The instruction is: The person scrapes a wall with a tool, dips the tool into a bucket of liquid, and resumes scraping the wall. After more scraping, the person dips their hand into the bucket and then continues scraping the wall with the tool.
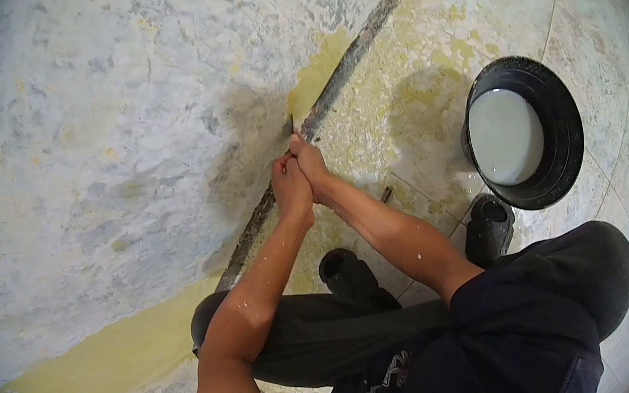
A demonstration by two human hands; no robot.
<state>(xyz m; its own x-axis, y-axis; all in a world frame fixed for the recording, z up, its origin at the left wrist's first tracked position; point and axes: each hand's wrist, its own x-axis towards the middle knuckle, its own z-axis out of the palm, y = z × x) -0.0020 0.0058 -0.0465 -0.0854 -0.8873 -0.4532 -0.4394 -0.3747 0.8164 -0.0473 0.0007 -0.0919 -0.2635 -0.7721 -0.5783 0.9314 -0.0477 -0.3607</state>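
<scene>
Both hands meet near the base of a patchy white and grey wall [109, 147], just above the dark gap [357, 50] between wall and floor. My right hand [308, 159] is closed around a thin dark tool [291, 124], whose upper end touches the wall beside a yellow patch [319, 68]. Pressed against it on the left, my left hand [291, 186] has its fingers curled; what they hold, if anything, is hidden.
A black bucket [561, 116] with whitish liquid [507, 137] stands on the yellow-spattered floor at the right. Black shoes [489, 228] are below it. A small dark stick [387, 194] lies near my right forearm. Dark items line the far right edge.
</scene>
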